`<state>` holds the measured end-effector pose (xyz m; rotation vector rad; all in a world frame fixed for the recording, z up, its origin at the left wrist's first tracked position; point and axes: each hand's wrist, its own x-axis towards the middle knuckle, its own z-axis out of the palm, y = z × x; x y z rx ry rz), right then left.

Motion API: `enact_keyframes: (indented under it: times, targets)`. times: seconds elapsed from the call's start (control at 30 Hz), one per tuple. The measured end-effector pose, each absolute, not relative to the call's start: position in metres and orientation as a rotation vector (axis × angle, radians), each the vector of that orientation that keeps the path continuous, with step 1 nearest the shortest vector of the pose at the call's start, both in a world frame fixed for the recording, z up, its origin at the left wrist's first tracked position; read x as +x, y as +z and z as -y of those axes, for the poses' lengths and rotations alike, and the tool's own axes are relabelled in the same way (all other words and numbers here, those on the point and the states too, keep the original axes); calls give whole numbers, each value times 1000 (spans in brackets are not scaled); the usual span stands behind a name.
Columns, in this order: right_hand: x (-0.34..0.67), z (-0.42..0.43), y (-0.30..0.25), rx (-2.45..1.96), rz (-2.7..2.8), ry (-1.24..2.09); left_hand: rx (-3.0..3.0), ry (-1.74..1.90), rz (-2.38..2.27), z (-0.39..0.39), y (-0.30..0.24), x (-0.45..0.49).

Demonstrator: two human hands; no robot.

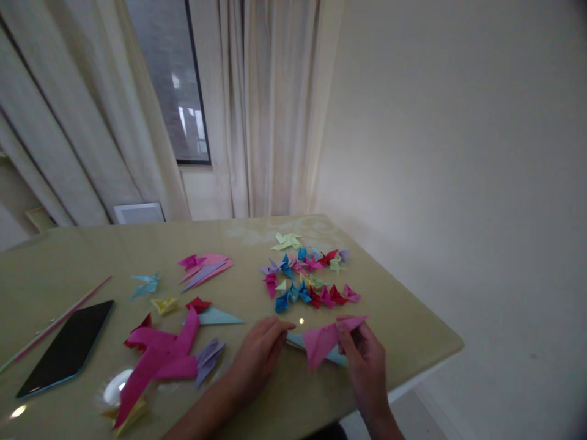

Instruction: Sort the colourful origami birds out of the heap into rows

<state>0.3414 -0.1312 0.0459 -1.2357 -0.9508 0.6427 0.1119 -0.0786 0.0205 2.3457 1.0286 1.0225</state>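
My right hand (367, 357) pinches a pink folded paper (321, 343) between thumb and fingers, with one flap hanging down. Behind and below the pink piece lies a light blue folded paper (297, 340), partly covered by it. The fingers of my left hand (263, 348) are closed at the left tip of the light blue paper; the thumb's grip is mostly hidden. Just beyond both hands sit several small origami pieces (293, 292) in blue, red, pink and yellow. To the left of my left hand is a purple folded paper (210, 359).
A large magenta paper pinwheel (167, 354) lies on the table (413, 318) at left, beside a black tablet (68, 348) and a thin pink-green stick (64, 315). Pink and purple folded sheets (208, 269) and a pale green pinwheel (287, 241) lie farther back. A wall (458, 153) borders the right.
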Motion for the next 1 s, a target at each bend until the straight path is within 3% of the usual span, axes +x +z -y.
enact_keyframes:
  times: [0.37,0.63,0.77,0.87,1.0]
  targets:
    - [370,125,63,-1299,1257,518,2583,567,-1154,68,14,120]
    - [345,108,57,-1204,1224,731,2658,746,-1116,67,2,115]
    - [340,103,63,-1262,1353,765,2680,1139,-1063,70,6,112]
    - [336,103,70,-1250,1595,1002,2721,1364,-946,76,22,108]
    - [332,107,74,-1186,1732,1152,2811,1267,-726,83,40,104]
